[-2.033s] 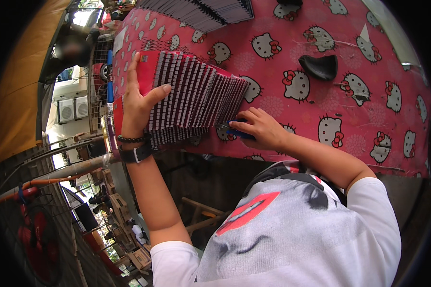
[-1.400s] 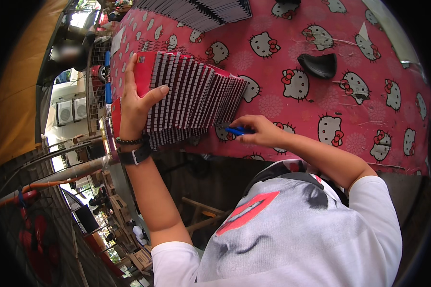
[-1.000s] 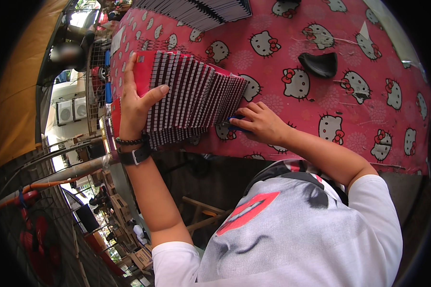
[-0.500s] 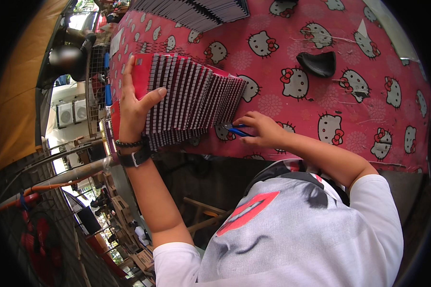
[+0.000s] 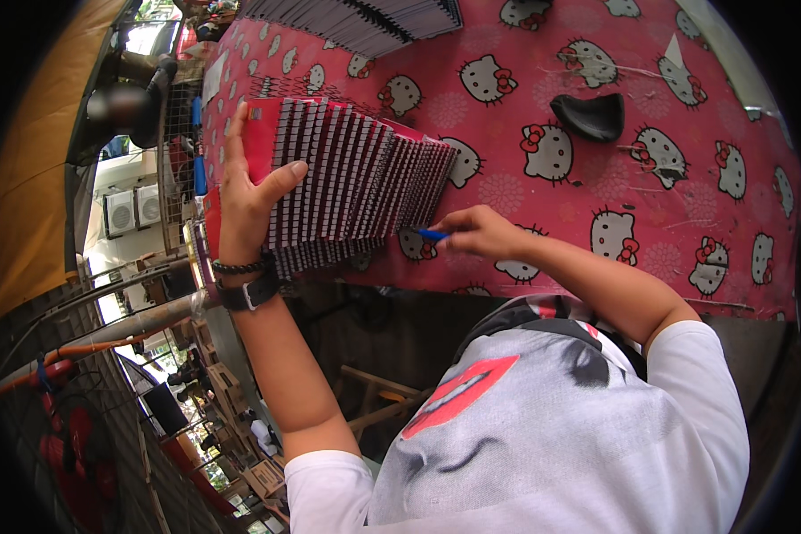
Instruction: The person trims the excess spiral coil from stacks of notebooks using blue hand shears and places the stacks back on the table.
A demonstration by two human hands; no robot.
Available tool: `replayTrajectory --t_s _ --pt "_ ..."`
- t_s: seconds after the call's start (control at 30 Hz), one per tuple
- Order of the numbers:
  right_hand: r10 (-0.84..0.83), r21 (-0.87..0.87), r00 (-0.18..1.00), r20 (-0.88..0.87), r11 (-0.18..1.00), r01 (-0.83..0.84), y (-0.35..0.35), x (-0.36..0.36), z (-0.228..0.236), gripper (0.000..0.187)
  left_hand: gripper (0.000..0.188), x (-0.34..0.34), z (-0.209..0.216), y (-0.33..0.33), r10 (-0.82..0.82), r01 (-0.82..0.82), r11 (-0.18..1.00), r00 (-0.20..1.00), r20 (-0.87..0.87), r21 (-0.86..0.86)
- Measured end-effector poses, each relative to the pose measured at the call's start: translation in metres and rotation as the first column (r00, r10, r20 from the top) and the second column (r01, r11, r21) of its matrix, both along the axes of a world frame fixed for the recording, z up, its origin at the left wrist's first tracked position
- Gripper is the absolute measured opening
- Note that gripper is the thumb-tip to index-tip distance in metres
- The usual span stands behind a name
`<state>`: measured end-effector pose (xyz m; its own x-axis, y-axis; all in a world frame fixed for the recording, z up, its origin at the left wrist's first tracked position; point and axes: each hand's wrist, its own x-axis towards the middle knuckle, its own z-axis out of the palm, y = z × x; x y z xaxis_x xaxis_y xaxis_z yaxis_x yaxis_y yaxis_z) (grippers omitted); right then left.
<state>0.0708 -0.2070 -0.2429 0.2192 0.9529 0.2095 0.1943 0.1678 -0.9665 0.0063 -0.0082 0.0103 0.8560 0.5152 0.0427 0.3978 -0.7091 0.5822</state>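
A fanned stack of spiral-bound notebooks (image 5: 351,182) with red covers lies on the pink table cover (image 5: 525,89), its rows of wire binding facing up. Against the stack's left end rests my left hand (image 5: 248,191), fingers stretched along the red cover and thumb spread over the bindings. My right hand (image 5: 481,233) is closed round small blue-handled pliers (image 5: 432,234). Their tip points at the near right corner of the stack; whether it touches a wire I cannot tell.
Another pile of wire-bound notebooks (image 5: 365,22) lies at the far edge of view. A curved black object (image 5: 589,117) sits on the table to the right. Loose wire coils (image 5: 298,89) show behind the stack. A person (image 5: 120,107) is at the far left.
The pliers' handles, spread apart before, are now squeezed together in my right hand. My left hand and the stack have hardly moved.
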Motion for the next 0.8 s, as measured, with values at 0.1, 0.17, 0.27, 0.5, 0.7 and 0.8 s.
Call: replayTrajectory --t_s 0.1,0.17,0.27,0.5,0.7,0.8 --pt "0.003 -0.03 0.997 -0.075 1.0 -0.005 0.002 -0.001 0.0 0.043 0.097 0.0 0.001 0.0 -0.003 0.004 0.999 1.0 -0.006 0.036" --pt "0.003 -0.051 0.992 -0.127 0.999 -0.009 0.002 -0.002 0.001 0.043 0.097 0.0 0.001 0.001 -0.005 0.006 0.999 1.0 -0.013 0.054" --pt "-0.137 0.054 0.911 0.39 0.991 0.126 -0.005 0.0 0.006 0.052 0.097 0.0 0.0 0.001 -0.005 0.005 1.0 1.0 -0.003 0.019" --pt "-0.277 0.263 0.78 0.562 0.953 0.149 0.002 -0.002 -0.009 0.055 0.098 0.0 0.001 0.002 -0.011 0.011 1.0 1.0 -0.009 0.02" --pt "-0.255 0.253 0.807 0.533 0.958 0.136 -0.005 0.004 0.0 0.053 0.097 -0.001 -0.001 0.002 0.002 -0.002 1.0 1.0 0.004 -0.022" --pt "-0.264 0.276 0.781 0.566 0.953 0.122 0.001 0.002 -0.003 0.051 0.097 -0.002 -0.001 0.004 -0.008 0.008 1.0 1.0 0.0 0.01"
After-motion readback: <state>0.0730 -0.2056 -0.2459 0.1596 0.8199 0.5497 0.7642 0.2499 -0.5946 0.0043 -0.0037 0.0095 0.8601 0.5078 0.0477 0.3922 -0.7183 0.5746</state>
